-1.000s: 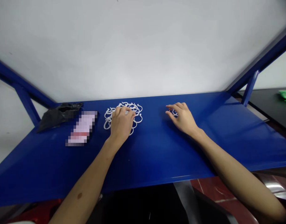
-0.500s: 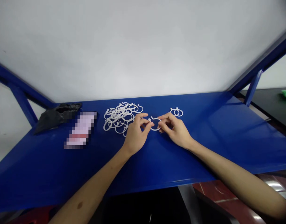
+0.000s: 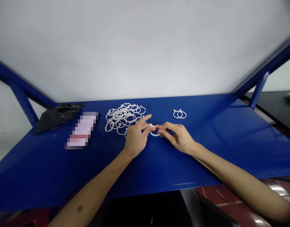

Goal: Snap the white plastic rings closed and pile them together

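Between my two hands is a thin white plastic ring (image 3: 155, 134), its lower curve showing below my fingertips. My left hand (image 3: 137, 137) pinches the ring at its upper left, near the small clasp end, with the forefinger raised. From the other side, my right hand (image 3: 176, 136) grips the ring between thumb and fingers. The fingertips of both hands nearly meet and hide the ring's top. Just left of my left hand lies a tangled pile of white rings (image 3: 121, 116), several showing open ends. Two overlapping closed rings (image 3: 179, 114) rest beyond my right hand.
The blue table (image 3: 206, 126) meets a pale wall (image 3: 145, 56) at the back. A crumpled black plastic bag (image 3: 55, 118) and a blurred-out pinkish rectangle (image 3: 82, 130) lie at the left. Blue metal braces (image 3: 259, 90) rise at both sides.
My right hand has moved left and slightly down, bringing its fingertips close to my left ones. The held ring's open gap, visible before, is now covered by fingers.
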Action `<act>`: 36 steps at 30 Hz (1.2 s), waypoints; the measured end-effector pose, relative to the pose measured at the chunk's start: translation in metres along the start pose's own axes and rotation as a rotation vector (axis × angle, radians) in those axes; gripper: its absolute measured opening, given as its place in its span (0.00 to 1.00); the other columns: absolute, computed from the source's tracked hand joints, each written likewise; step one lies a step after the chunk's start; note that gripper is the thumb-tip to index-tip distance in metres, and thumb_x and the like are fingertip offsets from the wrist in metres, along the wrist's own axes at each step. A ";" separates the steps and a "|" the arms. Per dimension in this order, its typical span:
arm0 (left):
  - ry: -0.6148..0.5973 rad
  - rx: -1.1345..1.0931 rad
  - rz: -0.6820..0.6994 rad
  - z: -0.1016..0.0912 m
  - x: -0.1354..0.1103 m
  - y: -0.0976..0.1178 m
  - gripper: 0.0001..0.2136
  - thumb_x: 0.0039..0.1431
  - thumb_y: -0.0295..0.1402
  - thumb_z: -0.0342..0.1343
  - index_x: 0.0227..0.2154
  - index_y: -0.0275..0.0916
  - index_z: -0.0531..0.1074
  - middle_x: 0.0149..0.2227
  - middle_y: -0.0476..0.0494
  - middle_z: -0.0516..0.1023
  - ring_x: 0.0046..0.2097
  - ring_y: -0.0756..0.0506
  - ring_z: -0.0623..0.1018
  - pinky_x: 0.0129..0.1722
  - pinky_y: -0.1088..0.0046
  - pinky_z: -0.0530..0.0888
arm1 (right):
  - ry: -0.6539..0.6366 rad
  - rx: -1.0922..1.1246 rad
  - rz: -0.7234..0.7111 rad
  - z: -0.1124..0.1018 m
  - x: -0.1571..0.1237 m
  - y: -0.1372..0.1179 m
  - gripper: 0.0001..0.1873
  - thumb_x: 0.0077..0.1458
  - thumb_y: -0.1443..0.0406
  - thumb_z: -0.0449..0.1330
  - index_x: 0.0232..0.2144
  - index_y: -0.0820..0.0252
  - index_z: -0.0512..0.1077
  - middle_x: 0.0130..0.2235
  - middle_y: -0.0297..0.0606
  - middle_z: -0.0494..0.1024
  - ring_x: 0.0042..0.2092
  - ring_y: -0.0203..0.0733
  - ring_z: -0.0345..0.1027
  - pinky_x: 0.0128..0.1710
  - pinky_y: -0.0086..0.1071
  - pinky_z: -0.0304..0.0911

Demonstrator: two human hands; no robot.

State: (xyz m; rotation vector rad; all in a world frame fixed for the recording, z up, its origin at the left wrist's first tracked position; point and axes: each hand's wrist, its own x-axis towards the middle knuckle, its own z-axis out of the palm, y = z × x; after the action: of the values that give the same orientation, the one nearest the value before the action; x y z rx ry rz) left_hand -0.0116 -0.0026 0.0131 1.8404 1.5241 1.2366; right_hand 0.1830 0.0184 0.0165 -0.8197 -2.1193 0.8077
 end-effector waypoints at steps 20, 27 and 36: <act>-0.068 -0.042 0.059 0.001 0.007 -0.005 0.15 0.61 0.32 0.61 0.51 0.44 0.71 0.36 0.49 0.84 0.41 0.45 0.84 0.46 0.65 0.79 | 0.122 -0.090 -0.053 0.002 0.005 0.016 0.09 0.68 0.62 0.54 0.45 0.55 0.73 0.43 0.40 0.81 0.41 0.40 0.77 0.41 0.35 0.73; -0.086 -0.151 -0.074 0.002 0.007 -0.008 0.03 0.60 0.34 0.61 0.33 0.43 0.77 0.34 0.49 0.84 0.37 0.46 0.83 0.41 0.68 0.78 | 0.124 0.000 -0.042 0.003 0.004 0.013 0.09 0.68 0.63 0.54 0.42 0.57 0.74 0.39 0.40 0.75 0.33 0.37 0.73 0.35 0.34 0.72; -0.031 0.137 0.256 0.000 0.004 -0.015 0.03 0.63 0.30 0.58 0.33 0.42 0.76 0.33 0.49 0.81 0.37 0.46 0.79 0.40 0.67 0.76 | 0.037 -0.070 -0.150 0.000 0.004 0.010 0.13 0.69 0.64 0.50 0.44 0.55 0.75 0.39 0.41 0.76 0.38 0.40 0.73 0.39 0.36 0.71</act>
State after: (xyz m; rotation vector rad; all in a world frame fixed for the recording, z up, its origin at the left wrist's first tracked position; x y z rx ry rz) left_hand -0.0197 0.0058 0.0026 2.1891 1.4218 1.2326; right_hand 0.1836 0.0274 0.0108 -0.6957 -2.1573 0.6387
